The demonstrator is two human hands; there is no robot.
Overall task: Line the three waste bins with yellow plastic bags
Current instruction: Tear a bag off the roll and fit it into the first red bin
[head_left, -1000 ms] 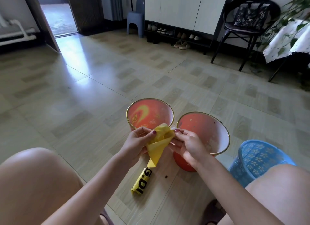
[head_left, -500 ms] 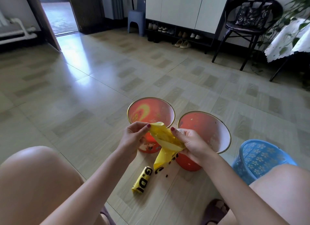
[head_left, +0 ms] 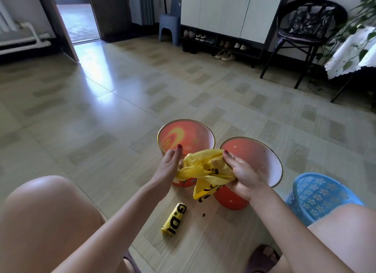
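Note:
Three bins stand on the floor in front of me: a red bin [head_left: 186, 134] on the left, a second red bin [head_left: 262, 158] beside it, and a blue lattice bin [head_left: 317, 193] at the right. None shows a liner. A crumpled yellow plastic bag [head_left: 203, 166] with black letters is stretched between my hands above the two red bins. My left hand [head_left: 169, 166] pinches its left edge and my right hand [head_left: 241, 172] grips its right side. A roll of yellow bags [head_left: 174, 218] lies on the floor below.
My bare knees frame the lower corners, and a slippered foot [head_left: 262, 256] rests near the bottom. A small dark crumb [head_left: 203, 214] lies by the roll. A shoe cabinet [head_left: 221, 28], blue stool [head_left: 168, 26], black chair [head_left: 305, 28] and covered table [head_left: 354, 52] stand far back.
The folded bag has been pulled apart between my hands and now spreads wider and more crumpled. My hands have moved away from each other. Bins and roll stay put.

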